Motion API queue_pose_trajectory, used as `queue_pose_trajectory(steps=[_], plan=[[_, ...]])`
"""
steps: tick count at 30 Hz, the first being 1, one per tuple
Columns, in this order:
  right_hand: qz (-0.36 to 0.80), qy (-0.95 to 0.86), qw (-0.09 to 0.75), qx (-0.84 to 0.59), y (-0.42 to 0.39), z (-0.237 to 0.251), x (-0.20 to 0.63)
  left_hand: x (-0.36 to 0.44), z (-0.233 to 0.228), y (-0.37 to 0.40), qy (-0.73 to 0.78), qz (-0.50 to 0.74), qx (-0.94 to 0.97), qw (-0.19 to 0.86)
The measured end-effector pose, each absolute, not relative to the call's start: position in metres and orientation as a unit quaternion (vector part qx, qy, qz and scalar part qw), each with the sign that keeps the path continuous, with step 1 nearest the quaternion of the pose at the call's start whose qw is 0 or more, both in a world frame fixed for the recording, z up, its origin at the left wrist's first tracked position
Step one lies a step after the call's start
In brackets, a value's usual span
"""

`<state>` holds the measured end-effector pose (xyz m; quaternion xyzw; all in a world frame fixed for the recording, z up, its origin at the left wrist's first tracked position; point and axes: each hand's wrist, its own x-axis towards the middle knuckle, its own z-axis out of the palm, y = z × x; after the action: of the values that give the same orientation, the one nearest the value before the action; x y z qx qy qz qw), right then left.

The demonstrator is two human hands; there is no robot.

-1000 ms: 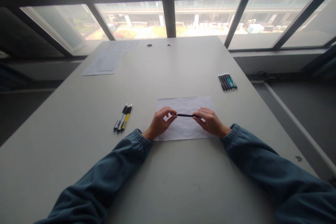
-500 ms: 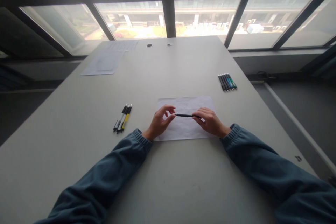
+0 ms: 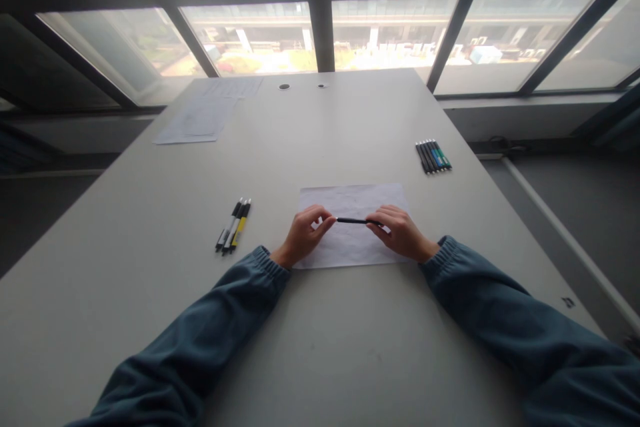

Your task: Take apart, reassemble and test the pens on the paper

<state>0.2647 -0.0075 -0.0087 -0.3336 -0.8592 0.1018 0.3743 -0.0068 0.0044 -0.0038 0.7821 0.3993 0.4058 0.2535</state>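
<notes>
A black pen (image 3: 351,220) lies level between my two hands, above a sheet of white paper (image 3: 350,250). At its left tip, the thumb and fingers of my left hand (image 3: 306,230) are pinched together. My right hand (image 3: 397,230) grips the other end between thumb and fingers, which hide that end of the pen. Left of the paper, a small group of pens (image 3: 233,227) with black, white and yellow barrels lies side by side on the table.
A neat row of several black, blue and green pens (image 3: 433,157) lies toward the table's right edge. More paper sheets (image 3: 200,117) rest at the far left. Two round holes are set near the far edge of the white table (image 3: 320,347), before the windows.
My left fingers have closed together at the pen's left tip, where they were more spread before. My right hand and the pen have hardly moved.
</notes>
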Motion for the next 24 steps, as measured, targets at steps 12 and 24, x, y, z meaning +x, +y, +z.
queue_pose_trajectory(steps=[12, 24], plan=[[0.093, -0.86, 0.376, -0.332, -0.0079, -0.0089, 0.2647, -0.0054, -0.0013, 0.0027, 0.38, 0.426, 0.785, 0.24], [0.1, -0.859, 0.376, -0.333, -0.0081, -0.0062, 0.2642, -0.0043, -0.0014, 0.0021, 0.375, 0.426, 0.789, 0.236]])
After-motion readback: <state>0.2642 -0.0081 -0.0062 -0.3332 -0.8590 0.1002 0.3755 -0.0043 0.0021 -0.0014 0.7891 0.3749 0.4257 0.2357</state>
